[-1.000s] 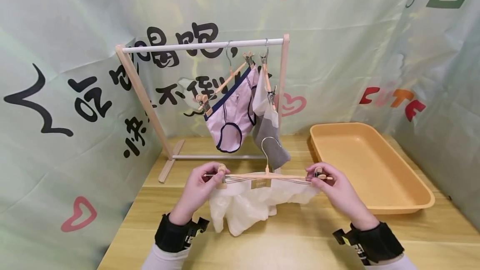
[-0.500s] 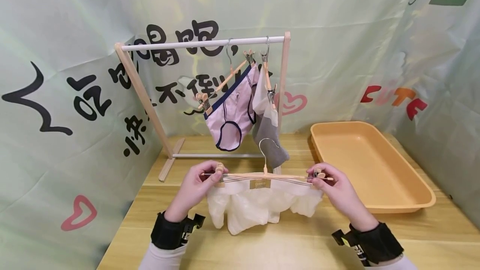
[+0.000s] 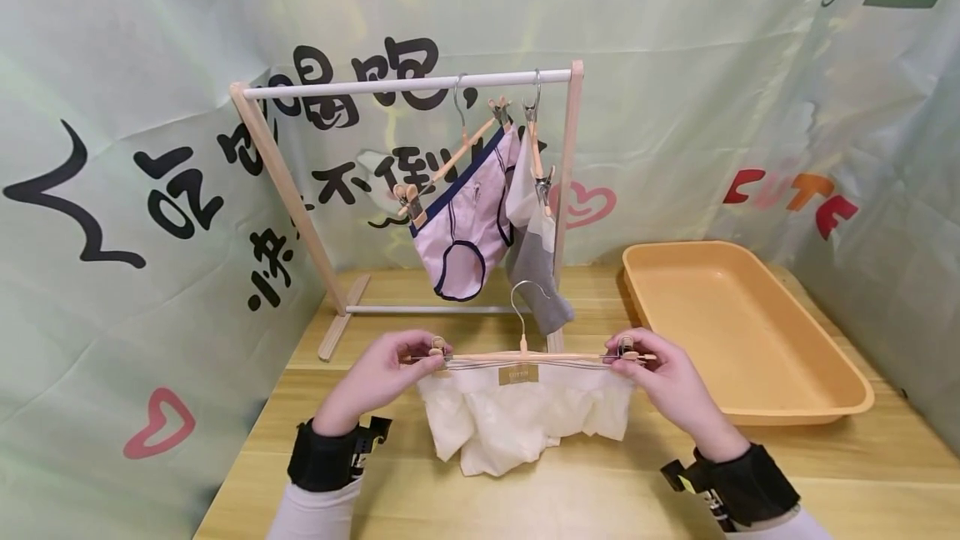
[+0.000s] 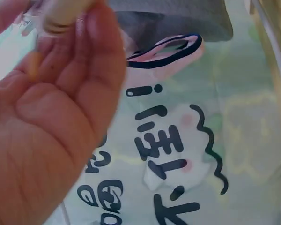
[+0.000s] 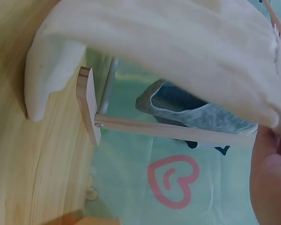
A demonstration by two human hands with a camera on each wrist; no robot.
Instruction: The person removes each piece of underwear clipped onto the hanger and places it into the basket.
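A pair of white underpants [image 3: 517,419] hangs by its waistband from a clothes hanger [image 3: 480,357] with a peach bar and metal hook, in front of the rack. My left hand [image 3: 382,372] pinches the clip at the hanger's left end, thumb toward me. At the other end my right hand [image 3: 663,373] pinches the second clip. The hook points up, free of the rack's rod. In the left wrist view the palm of the left hand [image 4: 51,126] covers much of the clip. White cloth of the underpants [image 5: 168,47] fills the top of the right wrist view.
Behind stands a small wooden rack [image 3: 405,85]. From it hang lilac underpants [image 3: 468,223] with navy trim and a grey-and-white garment [image 3: 536,265], each on a clip hanger. A yellow-orange tray [image 3: 735,323] lies to the right on the wooden table [image 3: 570,490]. A printed curtain [image 3: 675,107] encloses the table.
The hanger with the white underpants has shifted slightly left. My right hand and its clip have moved inward, so the two hands are a little closer together. Both keep their hold.
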